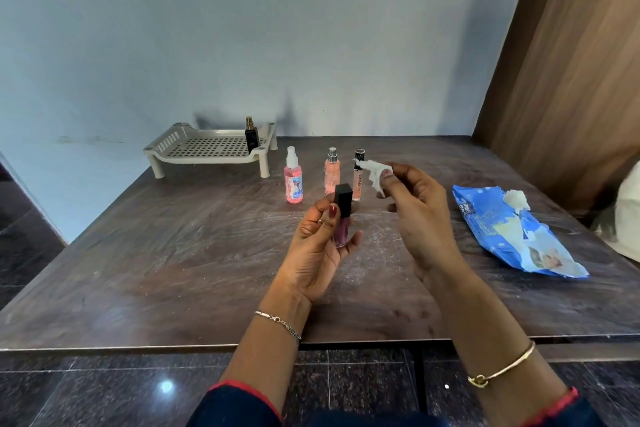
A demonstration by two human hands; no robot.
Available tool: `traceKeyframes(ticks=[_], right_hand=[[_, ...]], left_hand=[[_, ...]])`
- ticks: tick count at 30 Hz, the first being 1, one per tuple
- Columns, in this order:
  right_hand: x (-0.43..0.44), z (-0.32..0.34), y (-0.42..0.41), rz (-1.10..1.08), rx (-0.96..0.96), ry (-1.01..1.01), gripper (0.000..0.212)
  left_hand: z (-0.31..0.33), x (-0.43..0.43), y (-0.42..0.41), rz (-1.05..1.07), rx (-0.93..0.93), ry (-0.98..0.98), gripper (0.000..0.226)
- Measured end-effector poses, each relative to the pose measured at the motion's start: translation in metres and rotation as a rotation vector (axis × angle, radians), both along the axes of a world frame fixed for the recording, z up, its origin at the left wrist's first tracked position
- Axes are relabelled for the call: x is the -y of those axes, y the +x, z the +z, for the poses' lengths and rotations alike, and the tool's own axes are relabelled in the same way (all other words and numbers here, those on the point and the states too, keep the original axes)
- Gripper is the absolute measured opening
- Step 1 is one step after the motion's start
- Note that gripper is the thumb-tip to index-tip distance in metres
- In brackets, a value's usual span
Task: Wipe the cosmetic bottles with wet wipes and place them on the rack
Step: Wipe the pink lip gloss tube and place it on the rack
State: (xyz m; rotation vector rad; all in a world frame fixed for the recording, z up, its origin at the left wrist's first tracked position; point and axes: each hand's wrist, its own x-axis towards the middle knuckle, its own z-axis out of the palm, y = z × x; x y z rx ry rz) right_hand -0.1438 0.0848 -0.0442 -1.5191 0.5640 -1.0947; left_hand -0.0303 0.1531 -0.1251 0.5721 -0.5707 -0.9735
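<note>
Table: dark wood (173,253), rack (207,147) at its far left.
Left hand (320,246): we gripped the mauve tube (342,218) upright, above the table.
Right hand (415,211): pinched a wet wipe (377,173) (crumpled), just beside it.
Advice: we judged wrapping, then twisting, best.

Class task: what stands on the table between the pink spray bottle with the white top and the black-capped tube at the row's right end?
In the head view, one peach spray bottle with a silver top stands between them.

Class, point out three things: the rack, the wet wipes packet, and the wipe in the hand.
rack (162,148): head view, left rim.
wet wipes packet (491,218): head view, blue wrapper.
wipe (375,172): head view, crumpled middle.
</note>
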Motion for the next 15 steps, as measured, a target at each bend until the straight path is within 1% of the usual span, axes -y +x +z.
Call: traceKeyframes(ticks=[1, 3, 5, 7, 8, 9, 11, 12, 13, 15], right_hand=[[-0.001, 0.001, -0.001, 0.017, 0.009, 0.029, 0.016], [-0.003, 0.003, -0.002, 0.029, 0.010, 0.028, 0.020], [-0.004, 0.003, -0.003, 0.024, -0.009, -0.028, 0.021], [-0.006, 0.002, -0.004, 0.048, -0.056, -0.133, 0.021], [-0.006, 0.000, -0.004, 0.062, -0.118, -0.239, 0.020], [-0.007, -0.002, -0.004, 0.060, -0.214, -0.391, 0.021], [-0.007, -0.009, -0.003, -0.021, -0.383, -0.732, 0.028], [-0.007, -0.012, -0.003, -0.077, -0.407, -0.848, 0.032], [-0.006, -0.013, -0.002, -0.118, -0.406, -0.911, 0.034], [-0.003, -0.014, -0.003, -0.168, -0.369, -0.968, 0.033]], left_hand=[[-0.001, 0.000, 0.001, 0.007, 0.032, 0.002, 0.048], [0.000, 0.000, 0.002, 0.014, 0.073, 0.003, 0.052], [0.003, -0.001, 0.002, 0.013, 0.087, 0.003, 0.054], [0.004, -0.001, 0.002, 0.012, 0.099, 0.005, 0.054], [0.004, -0.001, 0.002, 0.011, 0.107, 0.010, 0.054], [0.005, -0.001, 0.003, 0.013, 0.110, 0.015, 0.056], [0.004, -0.001, 0.004, 0.021, 0.113, 0.017, 0.056], [0.003, -0.001, 0.004, 0.024, 0.118, 0.019, 0.055], [0.003, -0.001, 0.004, 0.020, 0.121, 0.022, 0.053], [0.004, -0.002, 0.003, 0.004, 0.118, 0.023, 0.050]])
